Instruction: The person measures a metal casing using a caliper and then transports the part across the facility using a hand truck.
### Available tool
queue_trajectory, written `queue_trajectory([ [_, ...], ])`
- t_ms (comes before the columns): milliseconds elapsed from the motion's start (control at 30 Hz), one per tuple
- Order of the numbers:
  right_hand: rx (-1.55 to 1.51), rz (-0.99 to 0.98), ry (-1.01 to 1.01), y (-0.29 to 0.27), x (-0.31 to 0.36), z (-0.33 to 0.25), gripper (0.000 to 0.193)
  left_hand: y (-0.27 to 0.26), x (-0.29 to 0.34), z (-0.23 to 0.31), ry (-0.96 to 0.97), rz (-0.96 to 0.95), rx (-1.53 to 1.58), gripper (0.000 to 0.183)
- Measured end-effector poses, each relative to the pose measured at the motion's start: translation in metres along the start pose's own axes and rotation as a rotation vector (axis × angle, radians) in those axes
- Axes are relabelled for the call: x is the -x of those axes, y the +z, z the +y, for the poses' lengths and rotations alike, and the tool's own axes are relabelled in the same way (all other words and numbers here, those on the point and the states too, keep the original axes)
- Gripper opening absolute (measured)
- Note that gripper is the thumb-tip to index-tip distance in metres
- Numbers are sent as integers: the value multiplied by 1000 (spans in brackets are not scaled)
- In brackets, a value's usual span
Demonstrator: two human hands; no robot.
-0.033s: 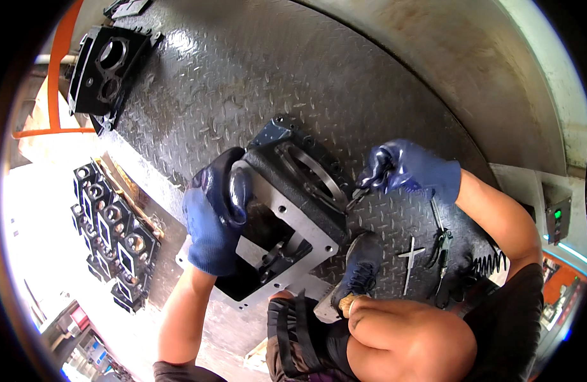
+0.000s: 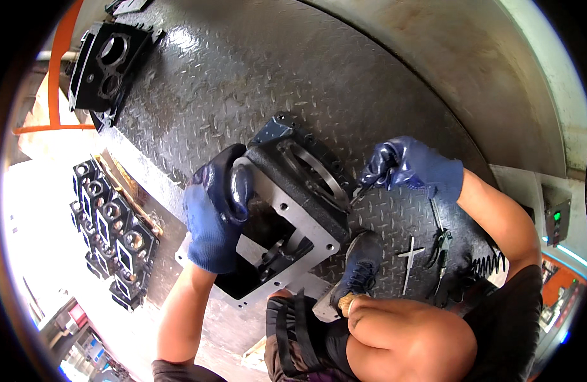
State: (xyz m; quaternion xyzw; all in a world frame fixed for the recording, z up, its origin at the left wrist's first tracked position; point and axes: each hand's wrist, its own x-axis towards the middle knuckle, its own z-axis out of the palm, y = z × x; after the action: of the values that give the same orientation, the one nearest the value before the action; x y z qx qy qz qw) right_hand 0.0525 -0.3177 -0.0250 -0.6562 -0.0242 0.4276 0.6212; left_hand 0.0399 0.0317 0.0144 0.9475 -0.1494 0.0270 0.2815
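A black cast-metal housing [image 2: 309,226] stands tilted in front of me, with a bare machined flange, bolt holes and a large round bore. My left hand [image 2: 216,202], in a blue coated glove, has its fingers wrapped over the housing's upper left edge. To the right of the housing, my gloved right hand [image 2: 405,167] is closed round a slim tool [image 2: 358,193]. Only the tool's thin metallic end shows, close to the round bore's rim; whether it touches cannot be made out. The fingers hide the rest of the tool.
Dark tread plate [image 2: 242,70] covers the work surface. A cross-shaped metal tool [image 2: 410,254] and an air blow gun [image 2: 443,248] lie right, near a coiled black hose [image 2: 487,263]. Another black housing [image 2: 102,70] stands far left; several castings [image 2: 115,235] sit below it. My shoe [image 2: 362,267] is beside the housing.
The view has shifted very slightly. Both hands keep their grip, and the housing stays in practically the same place.
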Motion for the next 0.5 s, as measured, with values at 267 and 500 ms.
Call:
queue_trajectory([
  [267,183,207,-47,25,29,-33,20,7,5,-8,-26,70,19,26],
  [500,1083,265,-531,99,77,-93,23,8,12,-12,-4,138,53,27],
])
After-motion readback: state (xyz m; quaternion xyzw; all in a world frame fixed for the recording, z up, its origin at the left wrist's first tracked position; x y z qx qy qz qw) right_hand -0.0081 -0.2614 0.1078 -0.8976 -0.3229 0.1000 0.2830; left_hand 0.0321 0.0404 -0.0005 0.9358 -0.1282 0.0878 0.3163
